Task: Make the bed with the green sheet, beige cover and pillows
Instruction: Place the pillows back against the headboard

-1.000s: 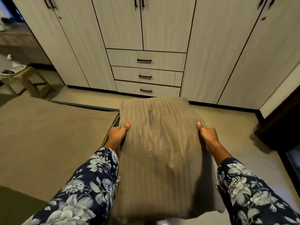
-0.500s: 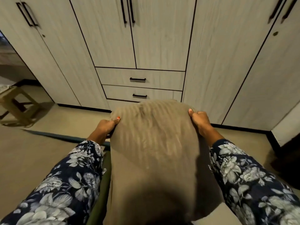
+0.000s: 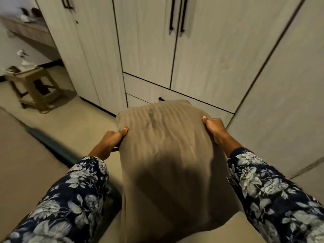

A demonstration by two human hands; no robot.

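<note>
A beige striped pillow point(image 3: 166, 155) is held up in front of me, above the floor beside the bed. My left hand point(image 3: 109, 142) grips its left side with the thumb on top. My right hand point(image 3: 214, 130) grips its right side the same way. The bed point(image 3: 22, 155), with a beige cover on top and a dark green edge point(image 3: 57, 149) of sheet showing along its side, lies at the lower left. The pillow's lower end hangs in shadow near my body.
A pale wardrobe point(image 3: 201, 67) with black handles and drawers fills the view straight ahead, close behind the pillow. A small wooden stool point(image 3: 35, 86) with items on it stands at the left by the wardrobe's end. Beige floor runs between bed and wardrobe.
The view has swung to the right and tilted, so the bed has slid to the lower left. Both hands keep their grip on the pillow, which stays raised in front of me.
</note>
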